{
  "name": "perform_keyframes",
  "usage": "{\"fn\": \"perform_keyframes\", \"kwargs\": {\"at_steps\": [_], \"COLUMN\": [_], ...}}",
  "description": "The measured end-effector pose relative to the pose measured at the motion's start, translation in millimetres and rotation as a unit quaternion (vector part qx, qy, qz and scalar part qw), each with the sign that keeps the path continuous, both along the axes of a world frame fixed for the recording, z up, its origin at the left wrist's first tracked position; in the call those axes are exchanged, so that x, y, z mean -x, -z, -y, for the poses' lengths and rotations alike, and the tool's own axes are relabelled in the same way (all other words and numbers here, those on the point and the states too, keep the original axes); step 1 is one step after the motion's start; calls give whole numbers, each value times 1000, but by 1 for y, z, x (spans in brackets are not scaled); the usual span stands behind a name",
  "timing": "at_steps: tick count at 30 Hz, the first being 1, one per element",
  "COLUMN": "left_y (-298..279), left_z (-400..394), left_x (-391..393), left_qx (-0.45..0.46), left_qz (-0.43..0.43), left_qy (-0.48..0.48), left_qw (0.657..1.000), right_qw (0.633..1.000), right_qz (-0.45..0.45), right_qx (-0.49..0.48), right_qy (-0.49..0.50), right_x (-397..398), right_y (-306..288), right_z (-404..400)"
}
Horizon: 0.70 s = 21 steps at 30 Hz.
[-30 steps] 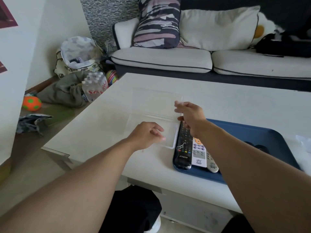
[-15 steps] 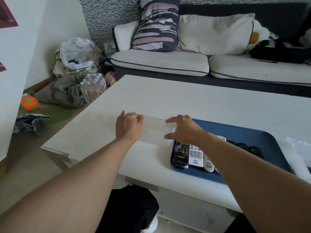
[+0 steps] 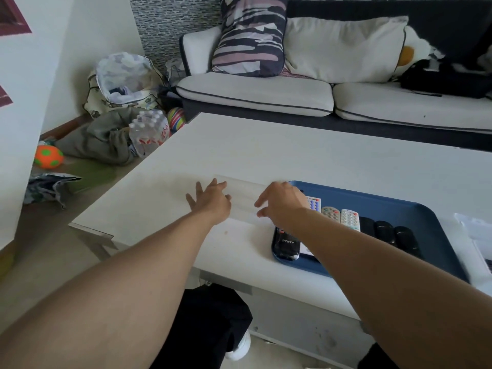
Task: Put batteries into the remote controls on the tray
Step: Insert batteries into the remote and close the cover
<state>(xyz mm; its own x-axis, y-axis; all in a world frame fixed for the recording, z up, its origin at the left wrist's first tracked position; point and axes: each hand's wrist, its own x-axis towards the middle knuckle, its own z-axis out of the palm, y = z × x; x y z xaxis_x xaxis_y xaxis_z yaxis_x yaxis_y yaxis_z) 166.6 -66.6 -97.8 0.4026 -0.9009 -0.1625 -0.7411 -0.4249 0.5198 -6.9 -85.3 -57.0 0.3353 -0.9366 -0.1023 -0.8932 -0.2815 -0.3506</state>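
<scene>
Head view: left hand (image 3: 210, 202) now spread flat, right hand (image 3: 282, 202) loose-fingered, both grips empty.

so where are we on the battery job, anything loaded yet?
Nothing visibly loaded. Done: the clear lid lies flat on the table beside the tray. In hand: left hand and right hand rest spread on it. Left: every remote lies in the tray; no batteries in sight.
</scene>
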Motion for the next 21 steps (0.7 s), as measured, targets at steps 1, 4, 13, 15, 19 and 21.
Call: {"fn": "perform_keyframes", "kwargs": {"at_steps": [1,4,13,15,19,21], "left_y": [-1,-4,-30,-32,-36,-35], "left_z": [-1,2,27,34,32,27], "left_x": [2,18,131,170,248,283], "left_qx": [9,88,235,228,196,159], "left_qz": [7,24,-66,-108,-184,-183], "left_qy": [-7,-21,49,98,208,271], "left_qw": [1000,996,968,963,941,932], "right_qw": [1000,998,986,969,908,881], "right_qz": [-16,-43,43,33,31,43], "right_qx": [7,18,129,162,160,130], "right_qy": [-10,-52,94,184,386,453], "right_x": [-3,2,151,206,298,338], "right_y": [3,13,-8,-7,-3,3], "right_z": [-3,-6,9,8,-8,-15]}}
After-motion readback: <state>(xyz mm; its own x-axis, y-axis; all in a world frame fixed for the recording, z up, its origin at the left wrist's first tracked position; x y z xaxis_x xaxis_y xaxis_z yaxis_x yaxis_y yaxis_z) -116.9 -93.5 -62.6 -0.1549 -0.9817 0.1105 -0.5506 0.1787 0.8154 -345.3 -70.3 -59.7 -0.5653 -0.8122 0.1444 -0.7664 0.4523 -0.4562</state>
